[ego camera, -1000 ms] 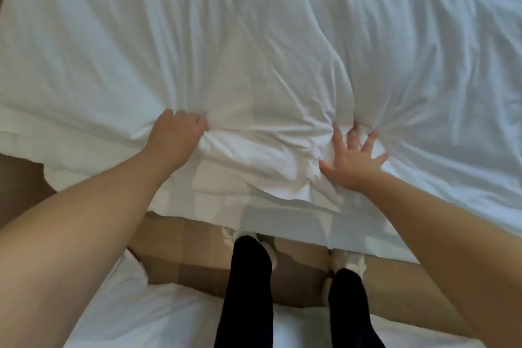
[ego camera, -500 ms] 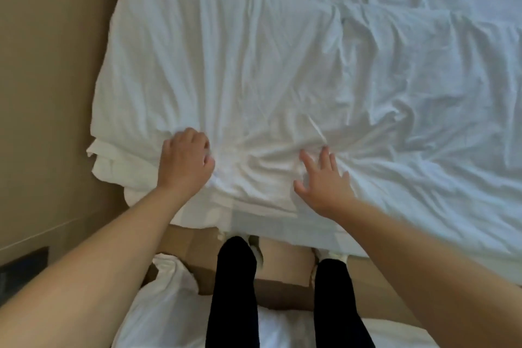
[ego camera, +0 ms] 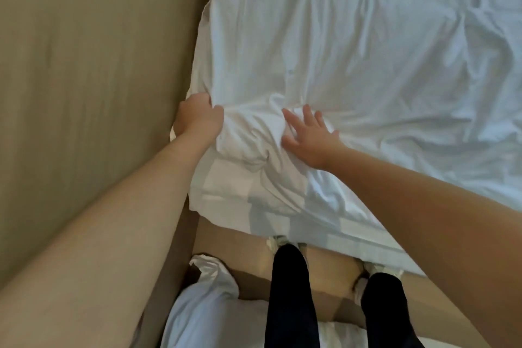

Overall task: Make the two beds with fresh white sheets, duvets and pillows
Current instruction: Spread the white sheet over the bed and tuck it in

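Your left hand (ego camera: 199, 118) sits at centre-left of the frame, fingers curled and closed on a bunched fold of the white duvet (ego camera: 353, 59) right at its corner. Your right hand (ego camera: 309, 135) is just beside it to the right, fingers spread flat, pressing on the same bunch, not pinching anything. The duvet fills the upper right, wrinkled all over; its left edge runs up the frame tight against the beige wall (ego camera: 93, 65), no gap showing there. Its lower edge hangs over the bed side, running down toward the right of the frame. Below that, a narrow strip of tan floor (ego camera: 327, 271) holds your two legs in black trousers (ego camera: 288, 297), with light shoes touching the hanging edge. At bottom centre-left, more white bedding (ego camera: 203, 308) sits close by your left leg, squeezing the standing room. No containers here.
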Available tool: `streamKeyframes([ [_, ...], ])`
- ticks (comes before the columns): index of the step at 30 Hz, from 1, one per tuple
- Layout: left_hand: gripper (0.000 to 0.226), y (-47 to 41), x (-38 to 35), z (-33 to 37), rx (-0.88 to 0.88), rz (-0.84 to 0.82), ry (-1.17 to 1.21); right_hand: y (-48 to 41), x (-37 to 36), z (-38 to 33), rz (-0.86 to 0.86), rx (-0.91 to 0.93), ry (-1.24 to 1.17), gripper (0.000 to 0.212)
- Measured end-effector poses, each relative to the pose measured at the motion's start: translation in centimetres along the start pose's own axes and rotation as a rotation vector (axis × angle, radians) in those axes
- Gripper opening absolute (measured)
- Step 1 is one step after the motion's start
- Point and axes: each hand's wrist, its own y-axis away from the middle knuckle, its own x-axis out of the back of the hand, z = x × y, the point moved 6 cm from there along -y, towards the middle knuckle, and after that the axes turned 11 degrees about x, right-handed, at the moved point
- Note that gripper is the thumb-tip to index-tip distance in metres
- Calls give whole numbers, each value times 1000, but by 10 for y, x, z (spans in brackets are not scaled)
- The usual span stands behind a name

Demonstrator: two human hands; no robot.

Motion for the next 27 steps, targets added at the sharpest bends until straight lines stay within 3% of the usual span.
streamKeyframes([
  [4, 30, 42, 47, -33, -69, 261, -130, 13, 2, -20, 60, 78, -78, 53],
  [6, 20, 61, 36, -54, -10, 201, -286, 21, -3, -24, -10, 55, -87, 54],
  [8, 8, 66, 26, -69, 155, 123, -262, 25, -7, -31, -119, 51, -7, 60],
  [9, 24, 68, 27, -65, 161, 144, -223, 23, -4, -33, -109, 67, 54, 64],
  [10, 36, 71, 31, -51, 61, 215, -197, 22, 3, -37, -52, 94, 127, 68],
  [12, 40, 87, 25, -19, -339, 365, -232, 28, 14, -42, 85, 167, 264, 76],
  [13, 40, 97, 11, -13, -539, 359, -315, 36, 13, -42, 124, 209, 320, 80],
  [15, 53, 107, -19, -28, -688, 298, -607, 59, -9, -38, 102, 296, 427, 88],
  [17, 75, 94, -33, -53, -592, 230, -899, 83, -48, -25, -39, 324, 570, 98],
  [19, 76, 81, -37, -42, -599, 240, -1035, 87, -67, -5, -115, 231, 653, 96],
  [20, 69, 77, -43, -28, -672, 233, -1044, 83, -64, 2, -96, 173, 627, 88],
  [23, 53, 76, -50, -6, -821, 136, -1183, 70, -41, 7, -77, 117, 491, 35],
  [25, 50, 80, -48, -26, -814, 12, -1335, 72, -41, -2, -228, 229, 389, 25],
  [27, 61, 95, -48, -52, -721, -214, -1559, 86, -46, -5, -447, 271, 281, 30],
])
